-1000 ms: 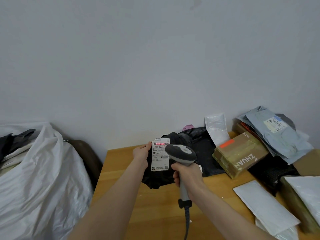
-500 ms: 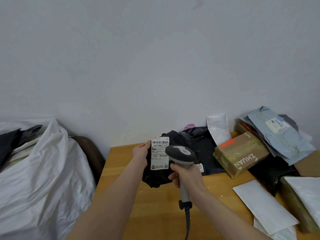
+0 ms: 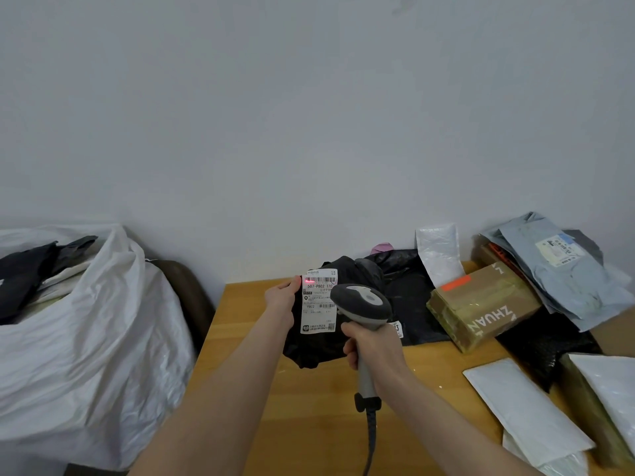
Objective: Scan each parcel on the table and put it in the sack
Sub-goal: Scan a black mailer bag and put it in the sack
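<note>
While fingers of the left hand (image 3: 283,298) pinch its edge over the table (image 3: 309,413), the black parcel (image 3: 309,350) shows a white label (image 3: 319,304) with a red line on the barcode. Fingers of the right hand (image 3: 374,348) curl round the scanner (image 3: 360,302).

Red scan light (image 3: 309,280) back on the barcode (image 3: 322,280) — at its left end.

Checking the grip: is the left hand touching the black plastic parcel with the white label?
Touching. The head view shows the left hand pinching the black plastic parcel by its left edge, thumb beside the white label.
</note>
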